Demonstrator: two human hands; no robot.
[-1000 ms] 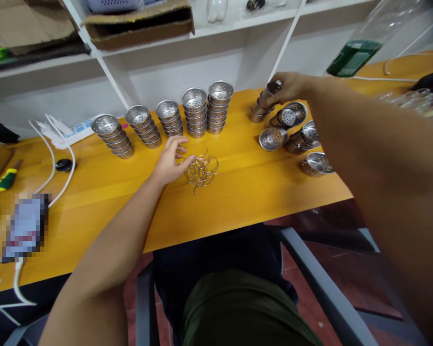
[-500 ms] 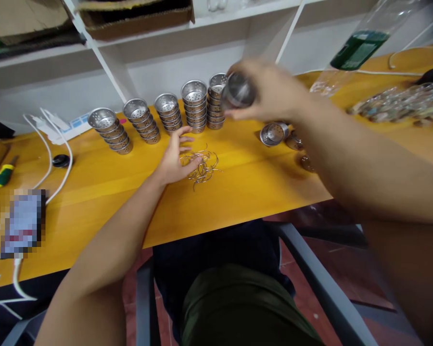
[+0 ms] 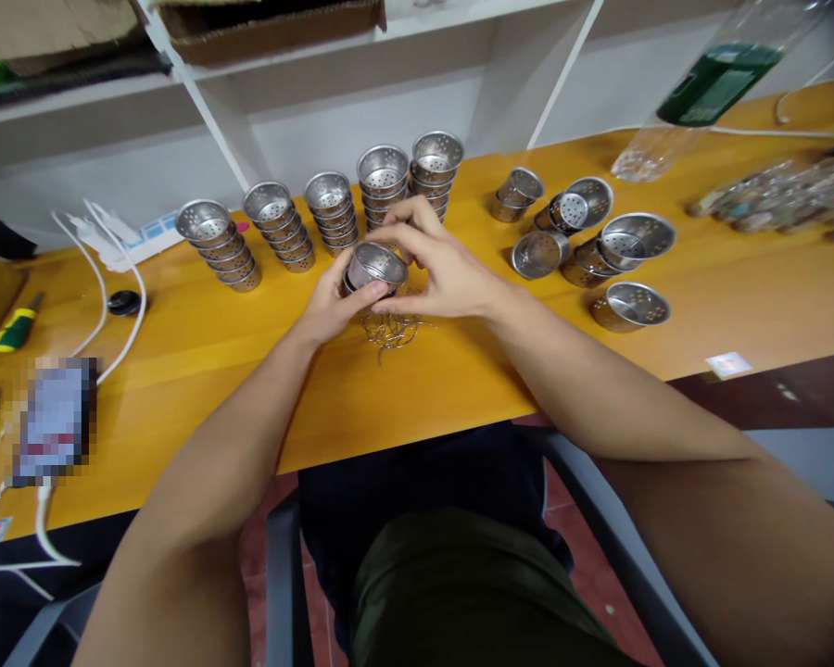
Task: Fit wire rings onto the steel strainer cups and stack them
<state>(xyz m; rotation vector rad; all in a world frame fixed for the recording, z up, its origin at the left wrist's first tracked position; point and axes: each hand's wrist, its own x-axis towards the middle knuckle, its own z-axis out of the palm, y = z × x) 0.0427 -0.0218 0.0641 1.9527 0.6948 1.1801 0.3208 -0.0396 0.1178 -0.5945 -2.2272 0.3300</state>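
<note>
Both hands meet over the middle of the yellow table (image 3: 459,371). My right hand (image 3: 437,269) and my left hand (image 3: 330,310) grip one perforated steel cup (image 3: 375,266) between their fingers, its open mouth facing up. Just below the cup lies a tangle of thin wire handles (image 3: 389,331). Behind the hands stand several stacks of the same cups (image 3: 382,181). Loose cups (image 3: 584,243) lie scattered to the right.
A white shelf unit (image 3: 201,102) with a cardboard box rises behind the table. At the left are white cables (image 3: 104,306), a yellow-green screwdriver (image 3: 14,329) and a black disc. A clear bottle with green liquid (image 3: 701,93) and a pile of glass pieces (image 3: 778,195) sit far right.
My right hand carried a steel cup from the loose pile at the right to the table's middle. My left hand rose from the wire pile and now grips that cup too.
</note>
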